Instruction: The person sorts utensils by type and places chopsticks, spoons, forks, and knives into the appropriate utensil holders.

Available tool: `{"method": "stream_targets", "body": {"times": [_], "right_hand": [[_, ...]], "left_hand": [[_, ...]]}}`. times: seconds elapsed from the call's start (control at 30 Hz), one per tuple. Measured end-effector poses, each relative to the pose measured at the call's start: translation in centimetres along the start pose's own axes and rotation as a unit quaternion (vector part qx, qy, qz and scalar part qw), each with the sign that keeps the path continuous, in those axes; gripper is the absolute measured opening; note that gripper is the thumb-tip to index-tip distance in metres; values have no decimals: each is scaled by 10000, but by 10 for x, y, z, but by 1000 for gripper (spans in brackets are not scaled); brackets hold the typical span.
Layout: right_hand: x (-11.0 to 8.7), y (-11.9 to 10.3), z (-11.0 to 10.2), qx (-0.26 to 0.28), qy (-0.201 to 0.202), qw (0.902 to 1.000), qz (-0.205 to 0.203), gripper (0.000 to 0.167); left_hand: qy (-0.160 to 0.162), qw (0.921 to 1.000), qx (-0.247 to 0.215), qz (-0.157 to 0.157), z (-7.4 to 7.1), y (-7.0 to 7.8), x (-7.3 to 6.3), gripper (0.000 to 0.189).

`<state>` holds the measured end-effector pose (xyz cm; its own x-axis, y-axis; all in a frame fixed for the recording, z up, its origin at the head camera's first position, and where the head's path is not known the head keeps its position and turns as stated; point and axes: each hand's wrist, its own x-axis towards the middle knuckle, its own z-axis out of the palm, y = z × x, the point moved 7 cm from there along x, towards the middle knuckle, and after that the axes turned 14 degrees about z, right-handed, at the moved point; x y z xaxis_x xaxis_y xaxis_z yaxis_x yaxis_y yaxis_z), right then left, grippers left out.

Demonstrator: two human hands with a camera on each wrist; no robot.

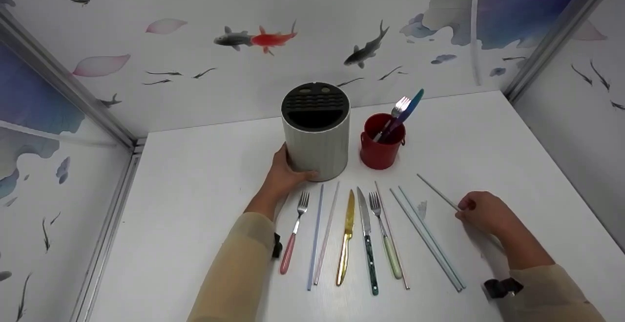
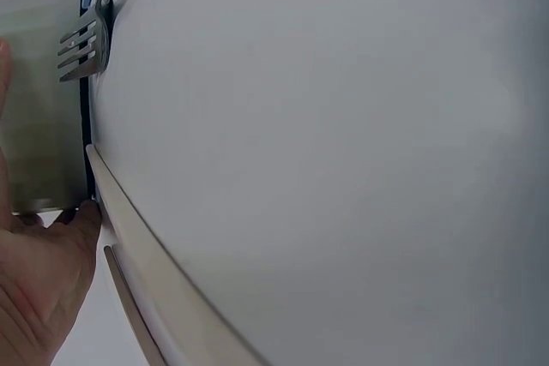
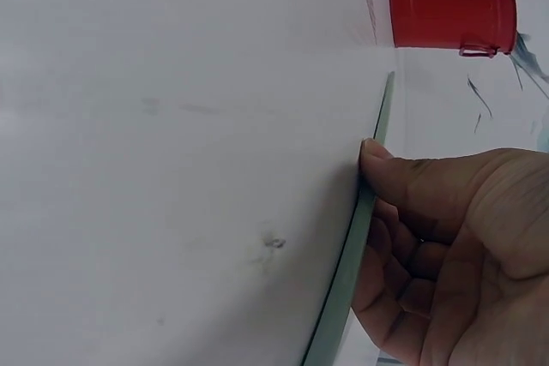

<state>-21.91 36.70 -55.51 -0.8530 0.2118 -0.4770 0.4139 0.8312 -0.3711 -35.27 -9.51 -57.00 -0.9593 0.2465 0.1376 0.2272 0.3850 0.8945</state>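
In the head view my left hand (image 1: pixel 288 175) grips the lower left side of a pale round utensil holder (image 1: pixel 317 153) with a black slotted top; its thumb lies across the front near the base. In the left wrist view, part of that hand (image 2: pixel 47 289) shows against the holder (image 2: pixel 39 126). At the right, my right hand (image 1: pixel 486 212) pinches a pale green chopstick (image 1: pixel 437 191) between thumb and fingers. The right wrist view shows the chopstick (image 3: pixel 347 263) slanting close along the white table, with the thumb of the right hand (image 3: pixel 455 237) on it.
A red bucket (image 1: pixel 380 153) holding a fork and a blue-purple knife stands right of the holder. Before it lie a pink-handled fork (image 1: pixel 289 251), a gold knife (image 1: pixel 347 234), a dark-handled knife (image 1: pixel 367 244), a green-handled fork (image 1: pixel 389 248) and several chopsticks (image 1: pixel 429 239). Printed walls enclose the table.
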Motion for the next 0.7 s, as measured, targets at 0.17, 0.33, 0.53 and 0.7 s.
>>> {"method": "stream_targets", "body": {"times": [0.17, 0.33, 0.53, 0.7], "right_hand": [[-1, 0, 1, -3, -8, 10000, -29, 22], [-3, 0, 2, 92, -30, 9999, -31, 21], [-7, 0, 0, 174, 11, 9998, -55, 24], [-7, 1, 0, 270, 84, 9996, -83, 24]], "left_hand": [[0, 10000, 13, -26, -2, -2, 0, 127], [-22, 9999, -34, -94, -2, -3, -1, 130], [-81, 9998, -133, -156, -3, -5, -2, 130], [-107, 9996, -160, -196, -2, -5, -3, 131]]}}
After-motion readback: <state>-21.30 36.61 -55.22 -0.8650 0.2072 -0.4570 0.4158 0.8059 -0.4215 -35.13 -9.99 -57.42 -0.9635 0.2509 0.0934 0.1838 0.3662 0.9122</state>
